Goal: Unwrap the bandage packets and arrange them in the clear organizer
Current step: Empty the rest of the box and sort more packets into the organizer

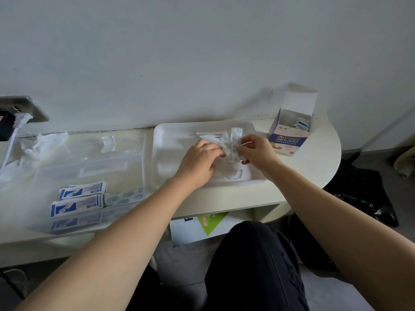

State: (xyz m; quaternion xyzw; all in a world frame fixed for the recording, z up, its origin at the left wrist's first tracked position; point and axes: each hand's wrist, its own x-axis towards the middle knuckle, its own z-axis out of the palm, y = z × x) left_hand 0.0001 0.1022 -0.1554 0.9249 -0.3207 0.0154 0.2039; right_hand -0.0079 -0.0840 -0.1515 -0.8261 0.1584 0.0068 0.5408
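Over a white tray (164, 140) my left hand (199, 158) and my right hand (257, 151) together pinch a narrow blue-and-white bandage packet (235, 140), held upright between the fingertips. Loose wrappers and packets (233, 173) lie on the tray under my hands. To the left stands the clear organizer (94, 158); two blue-and-white bandage packets (80, 198) and several unwrapped bandages (124, 196) rest in its near compartments. An open bandage box (289, 138) with more packets stands right of the tray.
A crumpled clear plastic bag (33, 151) lies at the far left beside a wall socket with a white plug (20, 120). The white table's rounded end (325, 162) is at the right. A black bag (363, 205) sits on the floor.
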